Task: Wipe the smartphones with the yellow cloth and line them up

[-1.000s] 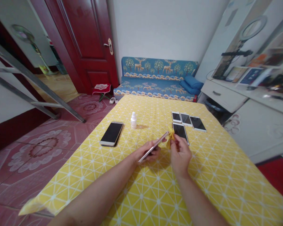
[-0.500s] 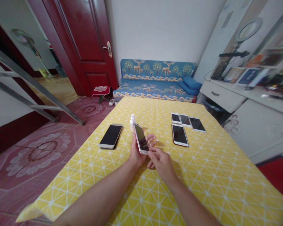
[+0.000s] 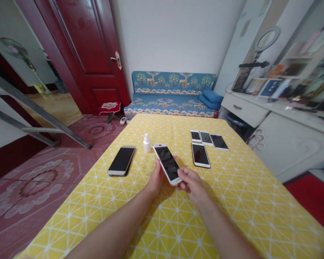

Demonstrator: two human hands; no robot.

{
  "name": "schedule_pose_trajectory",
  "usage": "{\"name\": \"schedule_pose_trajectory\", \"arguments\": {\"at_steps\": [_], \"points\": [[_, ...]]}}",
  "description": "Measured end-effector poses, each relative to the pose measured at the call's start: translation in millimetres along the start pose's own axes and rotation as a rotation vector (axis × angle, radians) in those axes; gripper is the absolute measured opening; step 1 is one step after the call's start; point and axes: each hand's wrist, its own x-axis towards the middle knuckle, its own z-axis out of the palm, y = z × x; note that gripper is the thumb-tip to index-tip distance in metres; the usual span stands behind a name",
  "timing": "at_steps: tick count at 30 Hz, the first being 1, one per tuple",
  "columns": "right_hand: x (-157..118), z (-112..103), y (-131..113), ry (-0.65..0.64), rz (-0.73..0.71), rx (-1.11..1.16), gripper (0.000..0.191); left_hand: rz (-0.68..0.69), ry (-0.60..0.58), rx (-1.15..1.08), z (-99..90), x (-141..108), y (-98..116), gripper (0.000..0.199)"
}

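Observation:
A white phone (image 3: pixel 167 163) with a dark screen facing up is held above the table by both hands. My left hand (image 3: pixel 156 179) wraps its left side from below, its fingertips partly hidden behind the phone. With thumb on the front and fingers beneath, my right hand (image 3: pixel 190 182) pinches the lower right corner. A small white bottle (image 3: pixel 147 143) stands upright just left of the phone's top end. Farther left lies a phone with a black screen and pale edges (image 3: pixel 122 160), something dark showing beneath it. On the right lies a white phone in a dark red case (image 3: pixel 200 155).
Three smaller white phones (image 3: pixel 195 136), (image 3: pixel 206 137), (image 3: pixel 219 142) lie in a row at the back right of the yellow tablecloth (image 3: pixel 156 230). Beyond the table is a blue patterned sofa (image 3: pixel 164 100). A white cabinet (image 3: pixel 291 140) stands at the right.
The phone has turned flatter, with its screen more toward me. My right hand has closed on its lower corner. The bottle shows fully now, and the whole view has shifted slightly.

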Motion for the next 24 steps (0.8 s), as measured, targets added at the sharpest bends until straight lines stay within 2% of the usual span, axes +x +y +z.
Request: {"name": "schedule_pose_trajectory", "arguments": {"at_steps": [2,4,8,10,12,15,24], "points": [[1.2,-12.2,-14.0,0.122,-0.045,0.056,0.040,0.094,0.068,0.074,-3.3,3.7,-2.0,0.068],[2.4,-32.0,-30.0,0.312,-0.160,0.109,0.042,0.143,0.110,0.140,-5.2,5.3,-2.7,0.058],[2.9,-90.6,-54.3,0.752,-0.490,0.073,0.039,0.103,0.122,0.189,-3.9,2.6,-0.9,0.044],[2.2,-120.0,-57.6,0.956,-0.520,0.044,0.035,0.092,0.137,0.178,-2.3,1.5,0.1,0.043],[1.1,-141.8,-56.0,1.091,-0.466,0.031,0.030,0.089,0.153,0.173,-1.1,1.7,0.3,0.045],[0.2,-156.2,-50.1,1.151,-0.430,0.032,0.023,0.089,0.171,0.191,-0.8,3.2,-0.3,0.047],[14.2,-160.5,-40.5,1.203,-0.473,0.032,0.022,0.064,0.163,0.131,-3.7,4.4,-1.9,0.051]]}}
